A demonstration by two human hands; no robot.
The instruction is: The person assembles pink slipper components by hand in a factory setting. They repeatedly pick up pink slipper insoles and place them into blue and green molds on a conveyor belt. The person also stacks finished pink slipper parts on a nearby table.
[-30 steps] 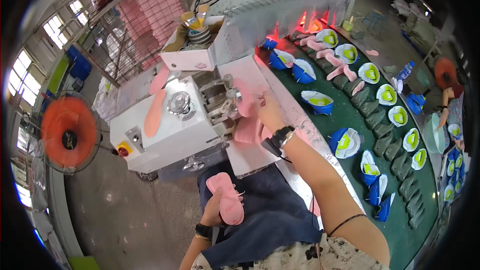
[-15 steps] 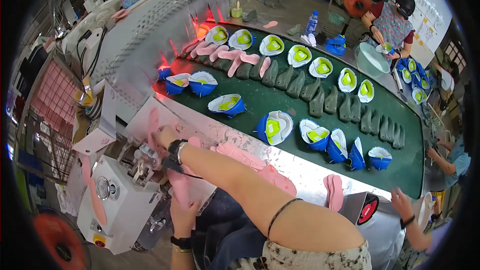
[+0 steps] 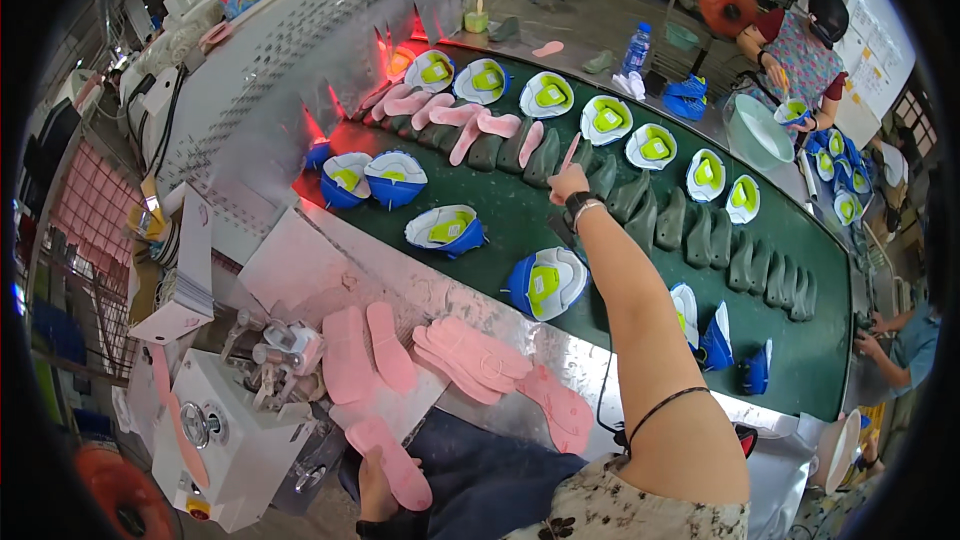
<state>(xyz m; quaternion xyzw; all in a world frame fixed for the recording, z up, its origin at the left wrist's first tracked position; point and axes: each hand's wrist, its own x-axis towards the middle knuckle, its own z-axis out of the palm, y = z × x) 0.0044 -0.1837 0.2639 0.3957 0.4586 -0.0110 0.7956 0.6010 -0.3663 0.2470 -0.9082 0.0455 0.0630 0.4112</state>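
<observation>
My right hand (image 3: 567, 186) reaches out over the green conveyor, pinching a narrow pink insole (image 3: 571, 151) on edge above the row of dark green shoe lasts (image 3: 630, 196). Low at the front, my left hand (image 3: 374, 488) is closed around the lower side of another pink insole (image 3: 385, 450). Beside it, a pile of pink insoles (image 3: 470, 355) and two separate ones rest on the metal table (image 3: 330, 255). More pink insoles (image 3: 462, 140) lie across the lasts at the conveyor's far left. Blue and white shoe uppers (image 3: 447, 228) with yellow-green inside stand along both sides of the lasts.
A white machine (image 3: 225, 430) with a metal press head stands at the left front. The perforated metal oven (image 3: 310, 50) glows red where the conveyor (image 3: 500, 202) meets it. Across the belt, a person (image 3: 800, 55) handles an upper near a pale basin (image 3: 757, 132).
My right hand has moved from the press head out over the lasts, now with an insole. My left hand has come down and nearer with its insole.
</observation>
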